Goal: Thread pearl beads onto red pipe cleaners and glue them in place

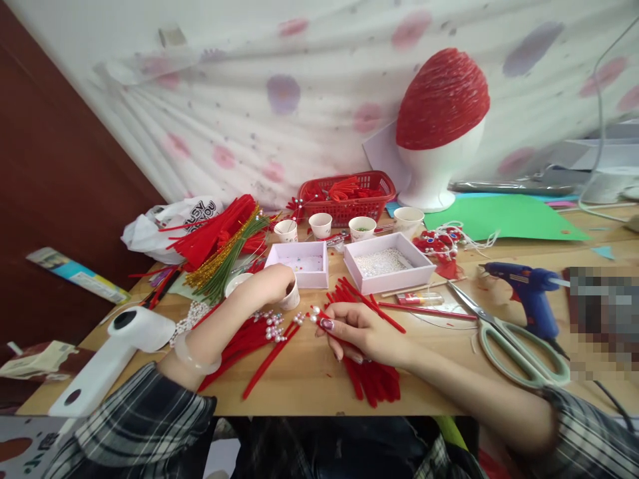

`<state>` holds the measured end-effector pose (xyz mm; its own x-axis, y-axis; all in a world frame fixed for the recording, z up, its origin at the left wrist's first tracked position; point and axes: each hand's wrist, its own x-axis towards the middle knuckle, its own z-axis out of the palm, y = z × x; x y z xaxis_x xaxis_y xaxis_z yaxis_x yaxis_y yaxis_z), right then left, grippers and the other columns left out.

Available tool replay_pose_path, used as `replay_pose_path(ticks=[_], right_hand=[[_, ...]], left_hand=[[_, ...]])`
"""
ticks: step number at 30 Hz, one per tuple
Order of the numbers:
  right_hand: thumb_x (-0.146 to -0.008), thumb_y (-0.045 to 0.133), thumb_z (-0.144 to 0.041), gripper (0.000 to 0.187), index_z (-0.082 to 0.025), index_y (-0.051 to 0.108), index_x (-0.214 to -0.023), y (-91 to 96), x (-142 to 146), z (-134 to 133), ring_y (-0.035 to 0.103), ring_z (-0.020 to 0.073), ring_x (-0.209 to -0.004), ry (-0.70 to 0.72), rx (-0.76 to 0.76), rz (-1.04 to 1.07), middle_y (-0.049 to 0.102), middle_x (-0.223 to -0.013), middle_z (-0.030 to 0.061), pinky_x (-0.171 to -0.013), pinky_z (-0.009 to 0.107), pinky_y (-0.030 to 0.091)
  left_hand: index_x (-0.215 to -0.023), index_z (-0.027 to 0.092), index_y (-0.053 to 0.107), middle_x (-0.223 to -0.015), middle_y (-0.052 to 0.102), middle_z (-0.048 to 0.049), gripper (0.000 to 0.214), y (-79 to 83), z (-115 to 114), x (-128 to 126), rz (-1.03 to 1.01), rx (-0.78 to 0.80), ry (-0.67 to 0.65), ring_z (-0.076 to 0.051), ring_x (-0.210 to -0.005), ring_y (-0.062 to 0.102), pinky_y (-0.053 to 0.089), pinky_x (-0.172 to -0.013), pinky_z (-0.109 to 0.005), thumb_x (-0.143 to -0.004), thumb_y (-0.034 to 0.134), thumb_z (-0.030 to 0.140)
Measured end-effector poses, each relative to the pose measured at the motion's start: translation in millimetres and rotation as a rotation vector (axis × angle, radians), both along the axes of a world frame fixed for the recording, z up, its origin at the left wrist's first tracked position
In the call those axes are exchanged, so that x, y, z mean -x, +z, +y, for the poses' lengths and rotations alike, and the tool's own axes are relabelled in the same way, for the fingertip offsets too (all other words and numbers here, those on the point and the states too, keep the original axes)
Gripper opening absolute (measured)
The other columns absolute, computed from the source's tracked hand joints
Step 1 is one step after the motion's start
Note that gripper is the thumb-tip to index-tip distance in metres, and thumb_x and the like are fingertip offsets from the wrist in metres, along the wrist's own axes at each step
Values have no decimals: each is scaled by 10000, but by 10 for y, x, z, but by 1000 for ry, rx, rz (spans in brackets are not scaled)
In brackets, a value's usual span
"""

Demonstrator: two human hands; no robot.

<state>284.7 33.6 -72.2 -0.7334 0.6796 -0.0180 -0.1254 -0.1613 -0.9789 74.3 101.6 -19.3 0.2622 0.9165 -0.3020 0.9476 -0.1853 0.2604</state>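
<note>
Plaid sleeves (144, 422) lie nearest, at the near edge of the counter (309, 399). The hands are apart: the right hand (362, 329) pinches a bead-tipped red stem (316, 313) beside a red pile (374, 384); the left hand (272, 283) dips into a paper cup (291, 299), its fingertips hidden, so whether they grip anything cannot be told. Snagging the rim could tip the cup and spill whatever it holds. A loose pinch might drop the stem, and a lowered left forearm could disarrange the beaded stems (244, 349) just beside it.
</note>
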Motion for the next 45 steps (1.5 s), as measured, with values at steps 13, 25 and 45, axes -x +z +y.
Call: replay_pose_path(ticks=[13, 25, 45], right_hand=[[-842, 690, -500, 377, -179, 493, -824, -4, -4, 31, 408, 24, -380, -75, 132, 169, 580, -628, -71, -343, 154, 297], [-844, 692, -495, 371, -169, 516, -829, 6, -9, 28, 402, 21, -370, -75, 144, 136, 568, -613, -70, -340, 160, 278], [-830, 712, -491, 377, -172, 511, -815, -31, -7, 43, 407, 20, -376, -85, 169, 107, 568, -606, -71, -362, 155, 297]], left_hand=[[-790, 178, 806, -705, 764, -44, 177, 372, -80, 181, -319, -36, 67, -203, -677, 659, 457, -647, -256, -719, 644, 181], [-804, 108, 717, -705, 701, -45, 192, 298, -251, 293, -1264, 127, 568, -63, -586, 635, 551, -616, -131, -840, 562, 1], [-862, 73, 731, -453, 474, 86, 171, 212, -422, 198, -1247, 116, 669, -24, -359, 381, 255, -344, -116, -711, 693, 1]])
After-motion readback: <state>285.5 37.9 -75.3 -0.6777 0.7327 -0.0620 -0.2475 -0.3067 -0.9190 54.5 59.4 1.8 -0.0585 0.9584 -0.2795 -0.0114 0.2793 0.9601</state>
